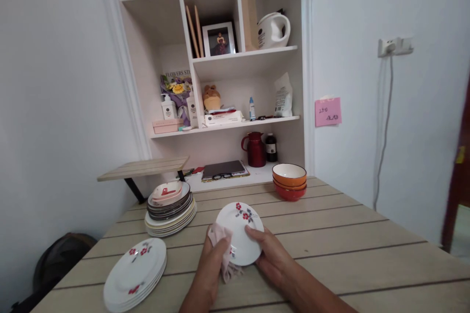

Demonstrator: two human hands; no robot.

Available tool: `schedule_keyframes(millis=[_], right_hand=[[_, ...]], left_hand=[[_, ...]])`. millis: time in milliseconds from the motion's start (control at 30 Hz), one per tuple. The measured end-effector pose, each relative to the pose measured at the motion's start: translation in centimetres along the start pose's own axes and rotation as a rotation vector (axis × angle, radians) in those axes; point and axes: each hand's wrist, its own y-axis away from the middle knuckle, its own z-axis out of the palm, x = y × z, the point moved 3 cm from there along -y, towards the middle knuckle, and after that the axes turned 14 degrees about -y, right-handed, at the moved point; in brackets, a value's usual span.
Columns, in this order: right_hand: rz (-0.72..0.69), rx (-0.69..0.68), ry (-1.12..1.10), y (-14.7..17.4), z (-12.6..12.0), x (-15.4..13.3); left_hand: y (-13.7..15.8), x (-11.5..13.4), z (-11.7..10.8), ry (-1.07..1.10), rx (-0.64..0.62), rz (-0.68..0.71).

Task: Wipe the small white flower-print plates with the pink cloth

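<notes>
Clearly, the plate (240,242) is between the two hands, held tilted over the near middle of the table (338,249), its flowered face up. The right hand (270,254) grips its right edge, thumb on the face, the fingers behind mostly hidden. The left hand (214,254) is closed around a pink cloth (219,234), thumb bent over it; the cloth touches the plate's left side, a loose end hanging below. Whether the left fingers also bear the plate, I cannot tell. Near left lies a stack of flowered plates (134,271); beyond it stands a mixed pile (171,220). At the far right are nested bowls (290,194), orange above red.
</notes>
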Motion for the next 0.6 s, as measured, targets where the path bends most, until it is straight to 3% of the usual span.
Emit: schedule_keyframes(millis=[267,467,600], right_hand=[[0.018,0.115,0.071,0.4,0.4,-1.1],[0.053,0.043,0.118,0.8,1.2,-1.1],[0.001,-0.026,0.215,1.1,1.8,-1.8]], left_hand=[[-0.3,0.2,0.4,-0.136,-0.014,-0.014],[-0.1,0.9,0.2,-0.160,0.058,0.093],[-0.1,1.2,-0.1,-0.181,0.121,0.105]])
